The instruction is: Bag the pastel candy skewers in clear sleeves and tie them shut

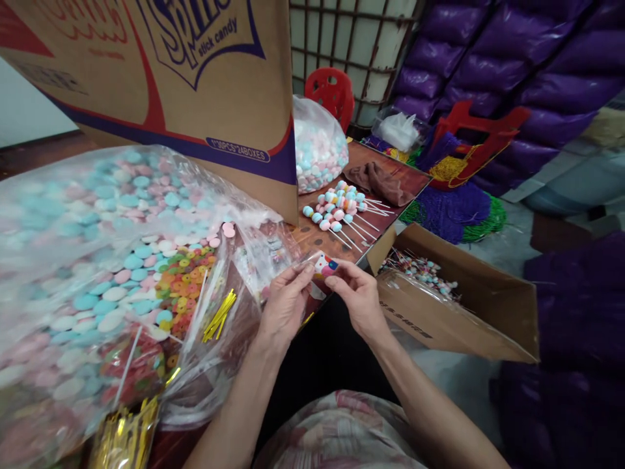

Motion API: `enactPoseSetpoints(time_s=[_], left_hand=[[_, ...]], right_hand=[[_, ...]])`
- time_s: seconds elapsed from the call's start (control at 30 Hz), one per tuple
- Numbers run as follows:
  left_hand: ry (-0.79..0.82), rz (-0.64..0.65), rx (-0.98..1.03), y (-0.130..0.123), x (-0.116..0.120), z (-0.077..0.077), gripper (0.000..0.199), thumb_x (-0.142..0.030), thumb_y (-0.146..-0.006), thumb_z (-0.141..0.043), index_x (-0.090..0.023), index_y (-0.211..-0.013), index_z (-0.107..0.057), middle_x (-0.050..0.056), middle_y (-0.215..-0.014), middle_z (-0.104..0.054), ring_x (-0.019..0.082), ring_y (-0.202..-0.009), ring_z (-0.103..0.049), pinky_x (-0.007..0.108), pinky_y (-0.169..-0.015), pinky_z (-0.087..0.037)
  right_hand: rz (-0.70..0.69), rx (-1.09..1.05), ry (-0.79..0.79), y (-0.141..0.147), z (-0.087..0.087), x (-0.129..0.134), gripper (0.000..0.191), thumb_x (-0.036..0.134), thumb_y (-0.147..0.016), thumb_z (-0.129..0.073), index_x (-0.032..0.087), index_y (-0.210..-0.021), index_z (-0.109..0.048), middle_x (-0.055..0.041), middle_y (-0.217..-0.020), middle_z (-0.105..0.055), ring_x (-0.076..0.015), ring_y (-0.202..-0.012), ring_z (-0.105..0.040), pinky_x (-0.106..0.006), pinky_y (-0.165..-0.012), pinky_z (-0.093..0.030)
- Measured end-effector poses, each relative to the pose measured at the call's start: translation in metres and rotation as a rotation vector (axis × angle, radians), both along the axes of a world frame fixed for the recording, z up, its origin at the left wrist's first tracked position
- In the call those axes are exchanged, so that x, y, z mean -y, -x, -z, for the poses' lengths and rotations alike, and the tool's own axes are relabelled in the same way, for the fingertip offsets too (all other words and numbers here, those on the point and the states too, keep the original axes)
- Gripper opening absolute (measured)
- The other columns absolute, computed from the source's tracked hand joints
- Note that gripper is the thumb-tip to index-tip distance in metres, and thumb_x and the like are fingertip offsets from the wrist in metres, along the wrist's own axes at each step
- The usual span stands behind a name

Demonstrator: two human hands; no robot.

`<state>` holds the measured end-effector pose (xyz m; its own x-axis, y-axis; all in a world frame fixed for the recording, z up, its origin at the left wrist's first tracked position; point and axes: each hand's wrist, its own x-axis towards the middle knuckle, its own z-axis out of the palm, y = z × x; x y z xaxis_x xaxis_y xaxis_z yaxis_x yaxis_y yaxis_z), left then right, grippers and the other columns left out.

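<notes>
Both my hands meet over the table's near edge, around a small clear wrapper with a colourful print [325, 266]. My left hand [288, 296] pinches its left side, and my right hand [357, 293] has thumb and fingers closed on its right side. Just beyond them, candy sticks [339, 207] with pink, blue and white pieces lie in a pile, white stems pointing right. Gold twist ties [219, 316] lie left of my left hand. Whether anything is inside the wrapper is too small to tell.
A large clear bag of pastel candies [112, 189] covers the left side, with gummy rings [188, 277] at its opening. Behind stands a tall carton [195, 111]. At the right, an open cardboard box [454, 326] holds candy sticks. A brown cloth [378, 182] lies at the far table edge.
</notes>
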<state>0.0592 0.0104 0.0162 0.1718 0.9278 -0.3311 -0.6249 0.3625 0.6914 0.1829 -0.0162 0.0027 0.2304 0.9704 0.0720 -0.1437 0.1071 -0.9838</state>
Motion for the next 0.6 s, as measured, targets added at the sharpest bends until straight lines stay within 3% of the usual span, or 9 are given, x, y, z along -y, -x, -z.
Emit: enactPoseSetpoints(time_s=[0.13, 0.33, 0.47, 0.6], left_hand=[[-0.048, -0.034, -0.028, -0.009, 0.009, 0.006, 0.021, -0.025, -0.062, -0.089, -0.018, -0.078, -0.077, 0.004, -0.090, -0.077, 0.013, -0.086, -0.069, 0.023, -0.083, -0.052], [0.049, -0.106, -0.013, 0.000, 0.009, 0.010, 0.024, -0.029, -0.062, -0.089, -0.018, -0.080, -0.077, 0.003, -0.085, -0.076, 0.013, -0.077, -0.069, 0.022, -0.071, -0.054], [-0.071, -0.217, -0.147, 0.001, 0.010, 0.013, 0.022, -0.029, -0.065, -0.087, -0.017, -0.081, -0.077, 0.004, -0.083, -0.076, 0.015, -0.075, -0.069, 0.027, -0.076, -0.056], [-0.178, -0.345, -0.399, 0.002, 0.014, 0.022, 0.021, -0.032, -0.070, -0.083, -0.019, -0.085, -0.077, 0.002, -0.079, -0.075, 0.017, -0.074, -0.070, 0.027, -0.071, -0.056]], right_hand=[[0.091, -0.105, 0.015, 0.008, 0.003, -0.003, 0.018, 0.036, -0.077, -0.076, 0.019, -0.078, -0.070, 0.0008, -0.075, -0.065, -0.0144, -0.072, -0.057, -0.027, -0.070, -0.049], [-0.027, -0.002, 0.064, 0.005, 0.001, 0.001, 0.030, 0.040, -0.083, -0.070, 0.017, -0.066, -0.059, 0.0033, -0.065, -0.048, -0.0107, -0.062, -0.040, -0.024, -0.059, -0.036], [-0.038, 0.028, 0.088, 0.009, 0.001, 0.004, 0.038, 0.046, -0.089, -0.061, 0.018, -0.063, -0.056, 0.0030, -0.061, -0.045, -0.0111, -0.060, -0.037, -0.024, -0.056, -0.032], [-0.018, 0.020, 0.087, 0.015, 0.005, 0.003, 0.038, 0.046, -0.088, -0.063, 0.018, -0.063, -0.055, 0.0030, -0.062, -0.047, -0.0112, -0.060, -0.038, -0.024, -0.057, -0.033]])
